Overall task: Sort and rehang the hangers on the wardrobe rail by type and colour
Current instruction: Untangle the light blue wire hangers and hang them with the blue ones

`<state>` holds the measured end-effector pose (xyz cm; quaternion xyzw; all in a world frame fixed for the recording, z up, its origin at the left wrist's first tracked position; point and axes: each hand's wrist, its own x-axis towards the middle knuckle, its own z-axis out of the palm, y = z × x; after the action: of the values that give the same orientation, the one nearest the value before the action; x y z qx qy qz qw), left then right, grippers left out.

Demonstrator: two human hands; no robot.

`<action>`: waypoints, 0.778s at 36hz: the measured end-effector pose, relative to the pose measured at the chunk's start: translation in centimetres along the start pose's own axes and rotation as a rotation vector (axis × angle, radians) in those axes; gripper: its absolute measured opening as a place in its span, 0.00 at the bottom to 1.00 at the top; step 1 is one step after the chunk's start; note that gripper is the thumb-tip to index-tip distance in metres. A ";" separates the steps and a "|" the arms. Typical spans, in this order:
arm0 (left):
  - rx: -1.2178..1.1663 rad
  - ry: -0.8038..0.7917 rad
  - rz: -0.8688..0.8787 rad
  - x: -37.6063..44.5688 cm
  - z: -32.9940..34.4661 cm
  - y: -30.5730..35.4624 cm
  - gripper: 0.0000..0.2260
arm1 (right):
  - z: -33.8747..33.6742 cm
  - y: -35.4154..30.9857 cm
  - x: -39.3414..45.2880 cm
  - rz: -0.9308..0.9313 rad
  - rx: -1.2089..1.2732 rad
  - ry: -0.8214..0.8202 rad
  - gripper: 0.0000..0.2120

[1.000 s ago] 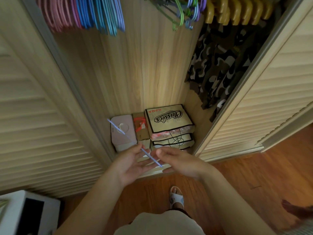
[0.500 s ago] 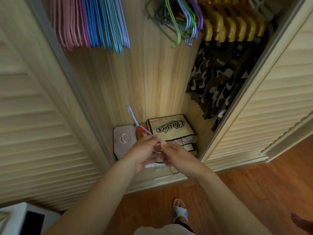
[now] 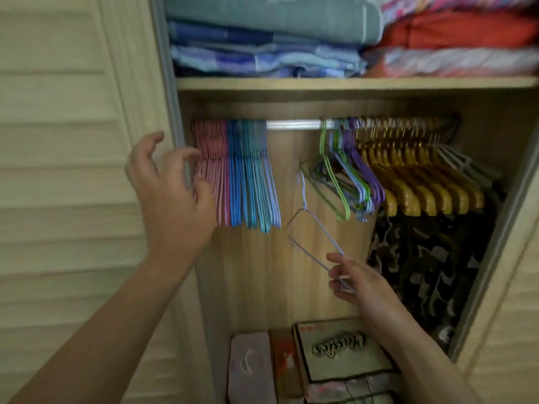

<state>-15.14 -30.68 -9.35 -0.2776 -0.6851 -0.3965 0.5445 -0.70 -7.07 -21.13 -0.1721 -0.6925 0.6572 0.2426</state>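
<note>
A metal rail [image 3: 293, 124] crosses the wardrobe. At its left end hang tidy pink hangers [image 3: 211, 158], then blue ones [image 3: 250, 170]. To the right a tangled bunch of green, grey and purple wire hangers [image 3: 347, 176] hangs beside several yellow wooden hangers [image 3: 414, 176]. My right hand [image 3: 354, 282] pinches the lower corner of a pale lilac wire hanger [image 3: 318, 237], whose hook points up below the bare stretch of rail. My left hand [image 3: 169, 188] is raised in front of the pink hangers with fingers loosely curled and holds nothing.
Folded blankets [image 3: 262, 33] fill the shelf above the rail. A camouflage garment [image 3: 423, 263] hangs below the yellow hangers. Boxes [image 3: 341, 354] and a pink case [image 3: 252, 368] lie on the wardrobe floor. Louvred doors [image 3: 58, 170] flank the opening.
The view has swung up from the floor to the rail. My left hand let go of the lilac hanger and rose to the pink hangers; my right hand lifted the hanger.
</note>
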 end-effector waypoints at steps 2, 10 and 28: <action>0.068 0.057 0.033 2.6 0.3 -0.6 0.20 | 0.4 -1.2 1.3 -0.023 0.031 0.001 0.16; 0.392 -0.035 0.045 6.8 3.0 -3.7 0.34 | 3.8 -7.0 9.4 -0.160 0.000 0.049 0.16; 0.497 -0.001 0.177 5.8 4.4 -5.3 0.32 | 8.4 -5.7 16.2 -0.249 -0.333 -0.011 0.15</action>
<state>-23.24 -30.13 -5.38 -0.1943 -0.7349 -0.1666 0.6280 -18.33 -5.45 -13.84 -0.1195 -0.8088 0.4996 0.2863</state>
